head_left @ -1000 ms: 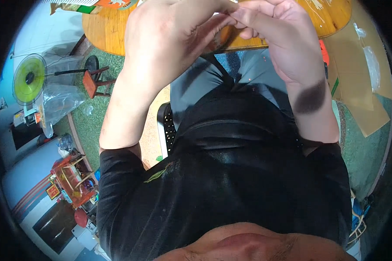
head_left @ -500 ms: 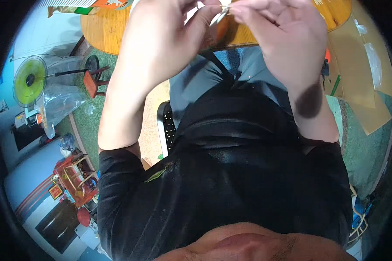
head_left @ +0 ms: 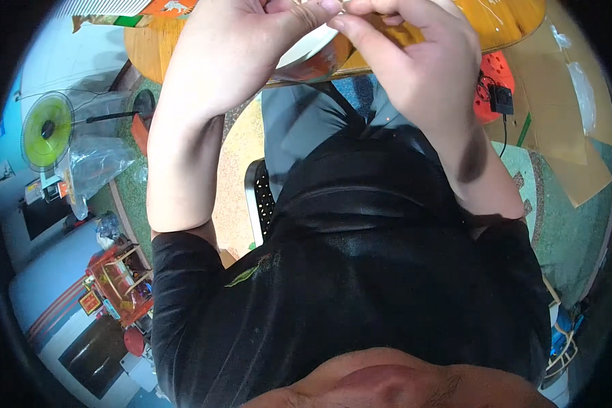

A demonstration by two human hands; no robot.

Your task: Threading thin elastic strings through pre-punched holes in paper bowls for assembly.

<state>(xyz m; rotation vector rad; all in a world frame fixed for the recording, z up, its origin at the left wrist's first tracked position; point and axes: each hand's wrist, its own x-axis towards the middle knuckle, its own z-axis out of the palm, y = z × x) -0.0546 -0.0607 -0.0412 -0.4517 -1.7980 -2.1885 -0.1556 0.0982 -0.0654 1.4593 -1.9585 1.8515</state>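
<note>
At the top edge my left hand (head_left: 251,47) and my right hand (head_left: 421,58) meet over the near edge of a wooden table (head_left: 149,47). Each hand pinches with thumb and forefinger, the tips nearly touching. Whatever lies between them is too small to make out. Just below the fingertips shows the rim of a white dish (head_left: 313,44), partly covered by my left hand. The far part of the dish lies outside the view.
An orange and green packet (head_left: 163,8) lies on the table at the far left. A green-bladed fan (head_left: 47,129) stands left. A red stool-like object (head_left: 496,71) with a black adapter (head_left: 501,100) is right of the table, beside flattened cardboard (head_left: 557,122).
Both hands have shifted left, still pinching close together. More of the white dish shows, and the red object with the adapter has come out from behind my right arm.
</note>
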